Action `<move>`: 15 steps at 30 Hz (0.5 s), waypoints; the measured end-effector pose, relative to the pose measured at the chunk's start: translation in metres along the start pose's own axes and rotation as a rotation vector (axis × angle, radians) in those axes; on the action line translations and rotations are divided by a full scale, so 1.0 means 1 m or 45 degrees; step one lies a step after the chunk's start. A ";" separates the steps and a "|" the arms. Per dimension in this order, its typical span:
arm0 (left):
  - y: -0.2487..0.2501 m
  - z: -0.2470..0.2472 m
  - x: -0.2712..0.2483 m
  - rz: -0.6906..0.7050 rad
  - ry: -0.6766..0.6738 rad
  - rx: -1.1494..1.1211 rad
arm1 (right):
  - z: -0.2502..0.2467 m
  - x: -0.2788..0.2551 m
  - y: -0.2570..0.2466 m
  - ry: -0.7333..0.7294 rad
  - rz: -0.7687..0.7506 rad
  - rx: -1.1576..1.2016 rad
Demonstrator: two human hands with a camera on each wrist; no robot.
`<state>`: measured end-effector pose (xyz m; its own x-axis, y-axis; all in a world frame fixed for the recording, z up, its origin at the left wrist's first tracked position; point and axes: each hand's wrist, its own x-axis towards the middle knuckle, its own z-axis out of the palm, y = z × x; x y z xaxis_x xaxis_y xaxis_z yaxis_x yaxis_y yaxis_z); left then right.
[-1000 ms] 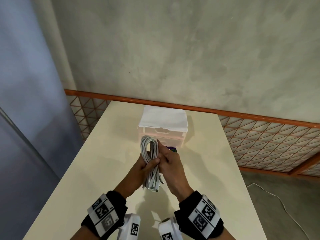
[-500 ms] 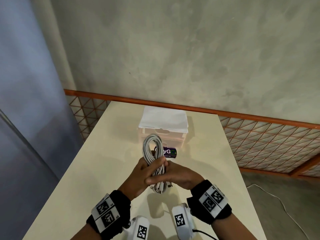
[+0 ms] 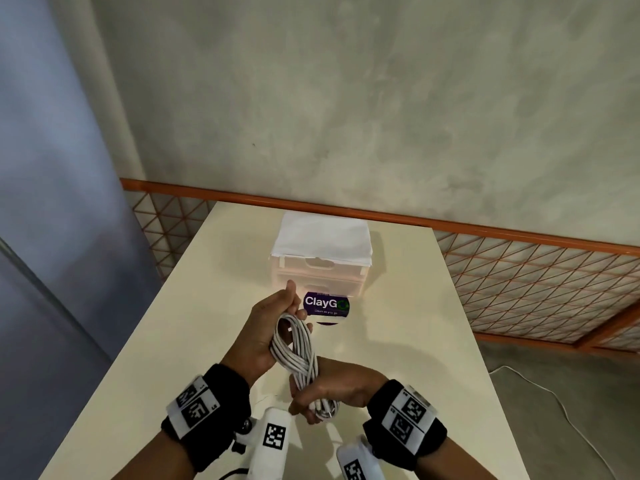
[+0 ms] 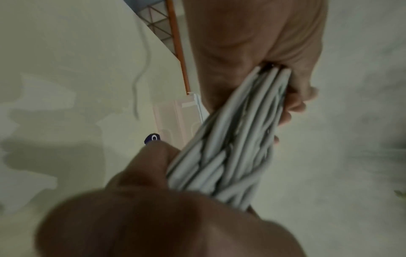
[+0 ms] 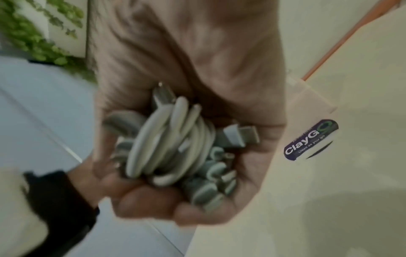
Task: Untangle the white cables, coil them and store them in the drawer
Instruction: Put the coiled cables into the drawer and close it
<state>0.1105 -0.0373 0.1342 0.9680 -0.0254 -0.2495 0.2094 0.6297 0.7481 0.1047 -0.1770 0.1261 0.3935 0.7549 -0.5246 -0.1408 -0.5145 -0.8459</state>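
A cream counter (image 3: 207,306) stands against a grey wall (image 3: 381,98) with an orange rail (image 3: 485,230). A purple ClayGo sticker (image 3: 327,304) lies on it. A thin cord (image 3: 540,382) trails on the floor at right.

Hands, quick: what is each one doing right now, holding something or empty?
Left hand: closed around the upper loop end of the white cable bundle.
Right hand: closed around the bundle's lower end, where the plugs are.

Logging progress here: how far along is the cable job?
Done: the white cables are gathered into one looped bundle. In hand: the left hand holds its top, the right hand grips the plug end, and the bundle shows a twist. Left: both drawers of the drawer unit look closed; nothing stored.
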 end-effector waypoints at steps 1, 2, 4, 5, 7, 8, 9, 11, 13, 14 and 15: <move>-0.003 0.001 0.002 0.017 0.075 0.011 | 0.002 0.002 0.003 0.052 0.000 -0.033; -0.005 0.001 0.003 0.031 0.144 -0.002 | 0.003 0.003 0.006 0.109 0.009 -0.064; -0.011 0.002 0.007 0.028 0.265 -0.088 | 0.004 0.006 0.010 0.233 0.042 -0.161; -0.013 0.003 0.008 0.023 0.315 -0.116 | 0.006 0.006 0.012 0.299 0.062 -0.213; -0.020 0.002 0.013 0.022 0.401 -0.121 | 0.007 0.008 0.017 0.417 0.078 -0.264; -0.023 0.001 0.015 0.018 0.442 -0.122 | 0.008 0.009 0.019 0.461 0.081 -0.287; -0.026 0.001 0.017 0.012 0.480 -0.126 | 0.009 0.010 0.022 0.501 0.085 -0.313; -0.032 0.000 0.021 0.015 0.496 -0.132 | 0.006 0.012 0.028 0.545 0.079 -0.347; -0.034 0.000 0.022 0.041 0.474 -0.128 | 0.001 0.013 0.031 0.517 0.073 -0.320; -0.035 0.000 0.023 0.068 0.461 -0.117 | -0.002 0.015 0.032 0.515 0.068 -0.307; -0.034 0.000 0.025 0.104 0.455 -0.092 | -0.005 0.017 0.035 0.558 0.059 -0.335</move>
<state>0.1279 -0.0598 0.1026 0.8690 0.2920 -0.3994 0.1109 0.6719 0.7323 0.1106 -0.1842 0.0883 0.7440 0.5165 -0.4239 0.0438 -0.6707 -0.7404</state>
